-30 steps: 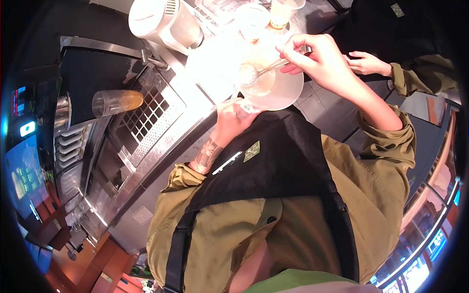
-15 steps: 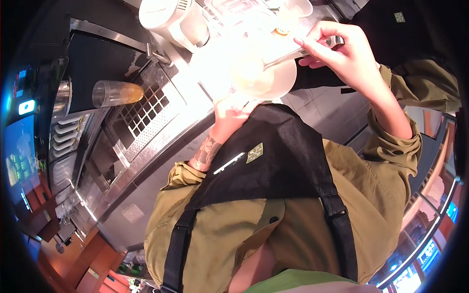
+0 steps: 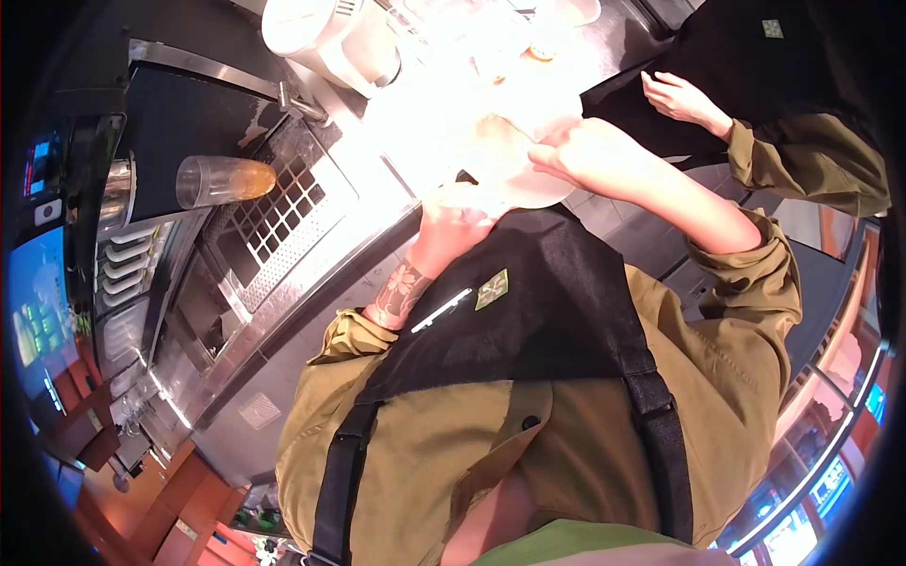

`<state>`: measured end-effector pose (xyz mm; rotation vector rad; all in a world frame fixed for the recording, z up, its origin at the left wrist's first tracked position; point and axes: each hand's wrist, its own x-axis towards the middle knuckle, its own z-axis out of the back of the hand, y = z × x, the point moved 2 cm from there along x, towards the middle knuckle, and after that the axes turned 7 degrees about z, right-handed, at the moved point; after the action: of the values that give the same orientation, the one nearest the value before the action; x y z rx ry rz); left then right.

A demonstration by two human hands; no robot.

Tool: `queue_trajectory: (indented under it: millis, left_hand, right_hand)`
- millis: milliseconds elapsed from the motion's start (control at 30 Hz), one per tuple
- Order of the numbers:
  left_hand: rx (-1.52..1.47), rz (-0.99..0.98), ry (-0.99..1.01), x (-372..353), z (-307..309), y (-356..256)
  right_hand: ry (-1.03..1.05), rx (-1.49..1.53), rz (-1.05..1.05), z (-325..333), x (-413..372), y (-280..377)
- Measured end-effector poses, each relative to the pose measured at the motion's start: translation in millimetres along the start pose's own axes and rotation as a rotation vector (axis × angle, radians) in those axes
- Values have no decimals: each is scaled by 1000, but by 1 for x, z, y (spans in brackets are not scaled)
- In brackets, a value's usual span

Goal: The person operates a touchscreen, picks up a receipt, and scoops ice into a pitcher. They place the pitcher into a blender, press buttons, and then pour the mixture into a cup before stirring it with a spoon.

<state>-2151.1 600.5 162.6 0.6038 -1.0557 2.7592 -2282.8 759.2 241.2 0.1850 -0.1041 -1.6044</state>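
Note:
A pale round container (image 3: 543,191), partly washed out by glare, is between my hands at the counter's front edge. Against its near left side is my left hand (image 3: 460,212), its fingers closed on the container. My right hand (image 3: 569,151) is low over the container's right side, fingers closed round a utensil whose thin handle (image 3: 514,124) reaches leftward into the bright contents. Glare hides the utensil's tip and most of what the container holds.
A white appliance (image 3: 330,42) stands at the back left. A clear cup with orange-brown contents (image 3: 226,182) lies near a metal drain grate (image 3: 283,212). At the right is a co-worker's hand (image 3: 687,102). Small items (image 3: 541,49) sit on the bright counter behind.
My right hand has moved down and left, closer to the container, with the utensil lower. A co-worker's hand now shows at the right. My left hand has barely moved.

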Motion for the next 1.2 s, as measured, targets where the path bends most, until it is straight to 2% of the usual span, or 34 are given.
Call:
queue_trajectory:
  millis: [100, 167, 367, 600, 800, 867, 900, 1067, 1200]
  left_hand:
    - [91, -72, -28, -4, -2, 1]
    - [2, -50, -54, -4, -1, -2]
    - [-134, 67, -64, -5, 1, -2]
    - [-158, 131, -36, -4, 1, -6]
    - [-106, 111, -36, -5, 2, -7]
    - [-82, 61, -123, -10, -3, -3]
    - [-69, 36, -167, -12, -5, -1]
    - [-41, 53, -123, -15, -7, 1]
    - [-68, 40, -129, -11, -5, -2]
  right_hand:
    - [-144, 220, -109, -14, 3, -9]
    - [-308, 360, -175, -22, 4, -15]
    - [-433, 385, -267, -26, 10, -17]
    - [-405, 435, -301, -26, 6, -16]
    - [-417, 439, -300, -29, 5, -18]
    - [-432, 445, -285, -28, 5, -18]
    - [-413, 484, -302, -26, 5, -18]
    - [-396, 557, -336, -22, 5, -17]
    - [-340, 731, -406, -16, 4, -17]
